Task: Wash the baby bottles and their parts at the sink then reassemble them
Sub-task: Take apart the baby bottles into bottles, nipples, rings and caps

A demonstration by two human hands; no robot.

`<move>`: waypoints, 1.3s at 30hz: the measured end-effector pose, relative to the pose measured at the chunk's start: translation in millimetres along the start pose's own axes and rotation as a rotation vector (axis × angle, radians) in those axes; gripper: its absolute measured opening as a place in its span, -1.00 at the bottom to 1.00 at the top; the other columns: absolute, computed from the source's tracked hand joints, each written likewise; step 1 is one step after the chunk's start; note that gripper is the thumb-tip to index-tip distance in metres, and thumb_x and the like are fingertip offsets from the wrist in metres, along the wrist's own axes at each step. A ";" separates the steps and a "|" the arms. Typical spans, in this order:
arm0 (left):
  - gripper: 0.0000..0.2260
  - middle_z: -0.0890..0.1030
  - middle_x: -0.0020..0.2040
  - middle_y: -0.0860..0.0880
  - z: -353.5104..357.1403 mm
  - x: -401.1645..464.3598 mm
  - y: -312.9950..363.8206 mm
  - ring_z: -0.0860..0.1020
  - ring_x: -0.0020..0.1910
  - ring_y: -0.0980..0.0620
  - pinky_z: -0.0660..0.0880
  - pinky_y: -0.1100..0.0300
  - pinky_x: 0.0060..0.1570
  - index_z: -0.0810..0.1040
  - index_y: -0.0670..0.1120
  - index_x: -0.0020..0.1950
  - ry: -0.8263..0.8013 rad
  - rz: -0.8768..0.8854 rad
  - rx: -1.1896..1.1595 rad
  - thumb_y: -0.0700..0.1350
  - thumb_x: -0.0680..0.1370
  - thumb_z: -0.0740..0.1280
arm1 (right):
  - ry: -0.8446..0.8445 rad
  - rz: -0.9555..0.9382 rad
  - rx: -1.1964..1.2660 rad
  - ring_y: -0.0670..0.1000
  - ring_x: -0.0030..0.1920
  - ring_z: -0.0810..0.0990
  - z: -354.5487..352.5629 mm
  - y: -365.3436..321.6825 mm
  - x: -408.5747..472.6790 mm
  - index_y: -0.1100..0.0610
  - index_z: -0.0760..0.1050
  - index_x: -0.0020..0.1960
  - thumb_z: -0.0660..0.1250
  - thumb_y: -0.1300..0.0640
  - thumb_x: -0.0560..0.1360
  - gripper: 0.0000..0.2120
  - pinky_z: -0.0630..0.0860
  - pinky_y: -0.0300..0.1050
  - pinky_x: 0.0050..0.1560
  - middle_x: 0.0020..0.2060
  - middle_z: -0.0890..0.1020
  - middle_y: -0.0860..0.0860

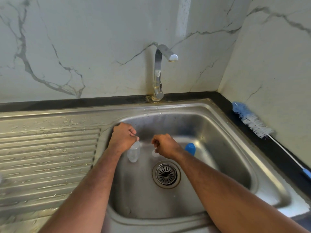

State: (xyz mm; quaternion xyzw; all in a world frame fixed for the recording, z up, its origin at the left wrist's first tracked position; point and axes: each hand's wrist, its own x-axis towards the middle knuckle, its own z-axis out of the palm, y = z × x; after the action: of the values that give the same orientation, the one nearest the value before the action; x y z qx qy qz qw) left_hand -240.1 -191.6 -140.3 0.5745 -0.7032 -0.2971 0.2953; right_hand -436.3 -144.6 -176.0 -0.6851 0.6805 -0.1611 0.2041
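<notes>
Here the left hand (123, 136) grips the neck of a clear bottle (133, 153) near the sink's (218, 132) left wall; the right hand (165, 145) pinches a small clear part (155, 153) beside it.

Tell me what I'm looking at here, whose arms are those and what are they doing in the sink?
The arms belong to a person wearing a camera on their head, so you see what they see, looking down. There is only this one picture. Their left hand holds a clear baby bottle by its top, over the steel sink. Their right hand pinches a small clear part, too small to name for sure. A blue cap lies in the sink behind that hand. The drain is in the middle, and the tap above is not running. A blue and white bottle brush rests on the dark counter by the wall.
</notes>
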 end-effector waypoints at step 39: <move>-0.90 0.66 -0.35 0.11 -164.4 -157.5 -38.3 0.62 -0.31 0.16 0.44 0.42 -0.27 0.70 -0.09 -0.25 0.368 0.159 0.006 -0.18 0.47 0.51 | 0.193 -0.391 0.137 -0.10 -0.16 0.61 -25.7 -207.3 -57.9 0.06 0.64 -0.08 0.45 0.17 0.52 -0.97 0.62 -0.16 -0.07 -0.20 0.64 -0.10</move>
State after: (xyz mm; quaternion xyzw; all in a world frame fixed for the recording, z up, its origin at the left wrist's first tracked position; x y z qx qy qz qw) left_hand -65.4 -55.8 -74.2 0.5625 -0.6815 -0.1605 0.4398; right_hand -270.8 -90.4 -47.0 -0.7698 0.5388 -0.3081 0.1490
